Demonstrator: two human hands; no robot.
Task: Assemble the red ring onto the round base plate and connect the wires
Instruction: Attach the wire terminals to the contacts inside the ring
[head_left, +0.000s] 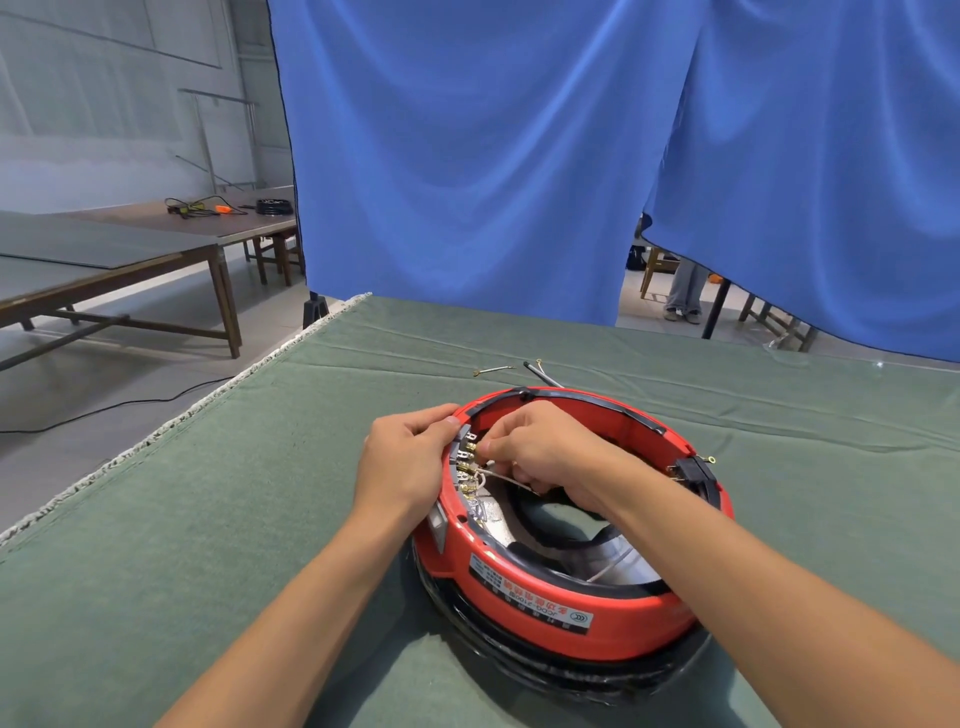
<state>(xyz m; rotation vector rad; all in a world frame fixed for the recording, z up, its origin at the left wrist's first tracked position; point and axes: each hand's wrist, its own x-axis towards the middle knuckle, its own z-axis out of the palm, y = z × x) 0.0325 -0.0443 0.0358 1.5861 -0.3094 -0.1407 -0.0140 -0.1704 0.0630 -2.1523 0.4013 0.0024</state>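
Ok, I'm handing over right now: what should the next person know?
Left hand grips the red ring at its left rim, steadying it.
Right hand reaches inside, pinching a wire connector at the brass terminals.
Done: ring sits on the round base plate.
Left: finish the wiring; how many terminals are joined is unclear. Two loose wires lie on the green cloth behind the ring.

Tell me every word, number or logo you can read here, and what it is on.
White strip of the label on the red ring, seen upside down: roughly "JCQQ-2100B", blurred, so not certain.
Same strip: a round logo and several characters, too blurred to read.
Black part of the label: small lines, too small to read.
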